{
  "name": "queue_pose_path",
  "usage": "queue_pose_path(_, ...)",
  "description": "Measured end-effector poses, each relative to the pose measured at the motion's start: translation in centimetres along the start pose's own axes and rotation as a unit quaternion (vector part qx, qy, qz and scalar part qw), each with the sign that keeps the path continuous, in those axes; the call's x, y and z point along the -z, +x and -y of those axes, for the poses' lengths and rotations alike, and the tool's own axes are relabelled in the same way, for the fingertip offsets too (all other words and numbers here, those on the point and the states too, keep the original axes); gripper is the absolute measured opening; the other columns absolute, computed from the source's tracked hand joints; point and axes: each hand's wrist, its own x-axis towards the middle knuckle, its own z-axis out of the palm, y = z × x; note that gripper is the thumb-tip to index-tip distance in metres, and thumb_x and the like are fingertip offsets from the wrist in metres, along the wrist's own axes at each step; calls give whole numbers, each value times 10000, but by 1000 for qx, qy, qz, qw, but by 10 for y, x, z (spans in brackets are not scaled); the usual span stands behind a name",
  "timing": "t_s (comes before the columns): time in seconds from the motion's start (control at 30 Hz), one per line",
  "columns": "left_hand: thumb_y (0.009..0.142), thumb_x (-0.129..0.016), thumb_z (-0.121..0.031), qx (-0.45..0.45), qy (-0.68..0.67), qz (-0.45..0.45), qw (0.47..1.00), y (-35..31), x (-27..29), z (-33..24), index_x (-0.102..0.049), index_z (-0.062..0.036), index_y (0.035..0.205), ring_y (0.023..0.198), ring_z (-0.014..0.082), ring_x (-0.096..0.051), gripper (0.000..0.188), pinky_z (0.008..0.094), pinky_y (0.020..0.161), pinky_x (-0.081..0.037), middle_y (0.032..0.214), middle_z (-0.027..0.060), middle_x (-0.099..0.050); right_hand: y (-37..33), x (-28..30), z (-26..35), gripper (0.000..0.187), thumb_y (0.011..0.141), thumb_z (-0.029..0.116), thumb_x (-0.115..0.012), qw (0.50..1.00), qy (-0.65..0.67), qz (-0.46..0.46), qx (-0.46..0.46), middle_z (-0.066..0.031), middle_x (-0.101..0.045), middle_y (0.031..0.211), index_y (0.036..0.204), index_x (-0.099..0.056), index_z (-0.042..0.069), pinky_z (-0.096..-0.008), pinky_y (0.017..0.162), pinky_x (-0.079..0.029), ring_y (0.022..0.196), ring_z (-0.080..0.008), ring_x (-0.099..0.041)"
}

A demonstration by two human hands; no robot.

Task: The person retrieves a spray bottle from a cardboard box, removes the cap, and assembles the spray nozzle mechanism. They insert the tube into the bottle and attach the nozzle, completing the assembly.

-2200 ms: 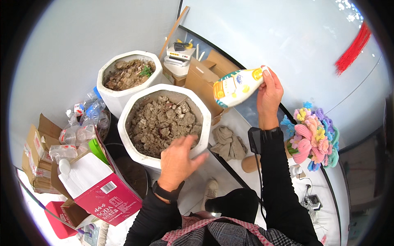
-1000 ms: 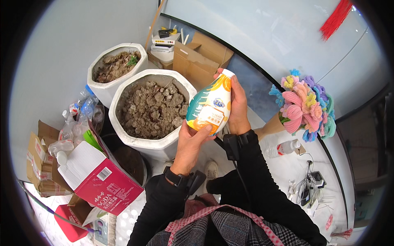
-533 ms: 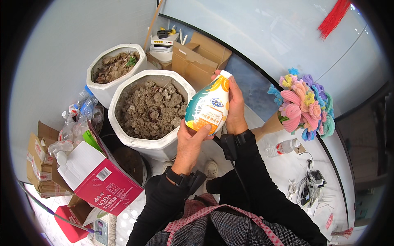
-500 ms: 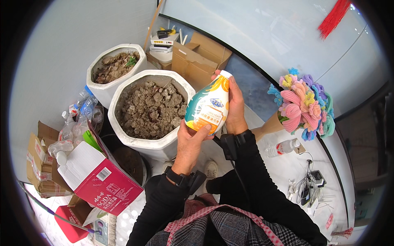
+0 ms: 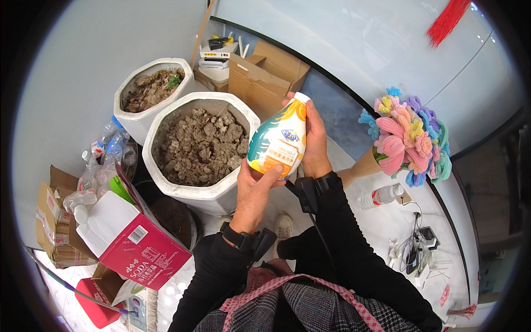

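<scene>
A teal, white and orange plastic bottle (image 5: 280, 138) with a white cap is held up in front of me, tilted slightly, its printed label toward me. My left hand (image 5: 255, 191) grips its lower end, thumb across the front. Around the upper right side of it my right hand (image 5: 315, 138) is wrapped, with some fingers hidden behind. Just left of the bottle stands a white octagonal planter (image 5: 202, 152) filled with dry, clumpy soil. Behind that, a smaller white planter (image 5: 155, 88) holds soil and a bit of green.
Lower left, a magenta and white carton (image 5: 141, 243) leans by plastic bottles (image 5: 113, 138) and a brown cardboard box (image 5: 58, 221). An open cardboard box (image 5: 260, 80) and routers (image 5: 215, 55) sit at the back. On the right are a fuzzy flower bouquet (image 5: 406, 138), a clear bottle (image 5: 381, 196) and cables (image 5: 415, 249).
The bottle and both hands have shifted very slightly left and up, and the bottle has turned a little. Both hands keep their hold.
</scene>
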Motion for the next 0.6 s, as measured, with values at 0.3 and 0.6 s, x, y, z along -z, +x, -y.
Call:
queue_pose_path(0.3,866,-758,-111,-6,-13,-13,1000,0,-3,-2,-468,29,1269,943,161,-667,516,288,732,-601,1123,127,-646,-2,-1,2,521,1021,412,-494,1000,-8,-2,-1,-103,-673,1132,1301,-576,-20,-298,839,-532,949,-166,-653)
queue_pose_path(0.6,862,-760,-107,-4,-17,-12,1000,-1,-5,-5,-455,35,1261,946,164,-667,522,287,729,-601,1123,130,-645,-3,1,2,515,1017,412,-503,1000,3,-8,-11,-105,-674,1141,1295,-579,-16,-301,867,-526,976,-169,-651)
